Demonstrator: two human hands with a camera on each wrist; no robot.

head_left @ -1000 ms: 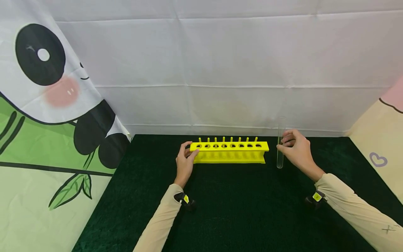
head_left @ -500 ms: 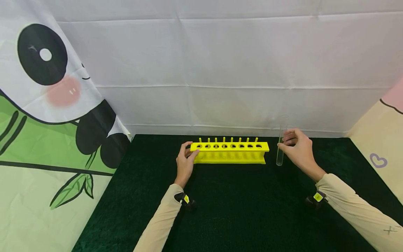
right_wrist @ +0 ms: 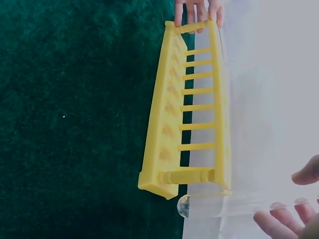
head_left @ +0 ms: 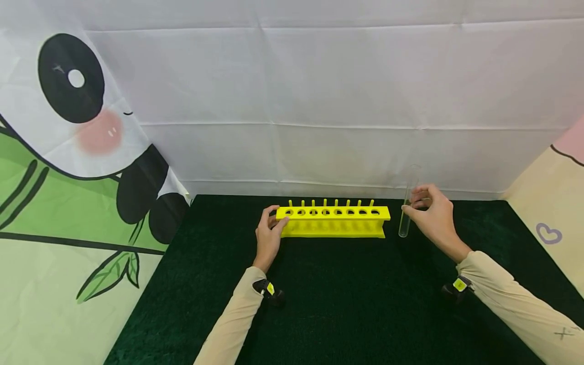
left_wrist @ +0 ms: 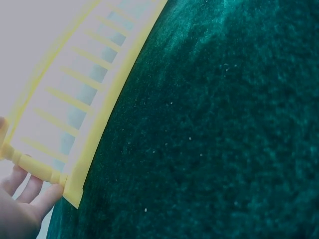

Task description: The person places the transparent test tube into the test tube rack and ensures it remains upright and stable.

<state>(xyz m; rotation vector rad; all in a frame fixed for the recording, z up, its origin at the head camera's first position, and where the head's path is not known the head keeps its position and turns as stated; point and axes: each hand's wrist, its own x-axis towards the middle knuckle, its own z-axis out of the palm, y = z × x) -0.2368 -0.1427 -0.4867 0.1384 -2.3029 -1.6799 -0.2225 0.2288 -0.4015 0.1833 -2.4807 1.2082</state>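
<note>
A yellow test tube rack (head_left: 333, 213) stands on the dark green cloth, with a row of holes on top and several upright pegs behind them. My left hand (head_left: 268, 238) grips its left end, thumb at the front; the left wrist view shows fingers (left_wrist: 47, 196) around the end post. Just right of the rack, my right hand (head_left: 431, 215) pinches a clear glass test tube (head_left: 404, 225) between thumb and fingers. The tube's top leans slightly right. In the right wrist view its rounded bottom (right_wrist: 183, 205) is close to the rack's near end. No tube shows in the rack.
The green cloth (head_left: 337, 299) covers the table in front of the rack. A white hanging sheet (head_left: 328, 101) rises close behind it. On the left hangs a panda-print cloth (head_left: 91, 203), on the right a cream printed one (head_left: 552, 203).
The test tube's bottom has risen a little and shifted slightly left, while its top has tilted right. The left hand and the rack have stayed put.
</note>
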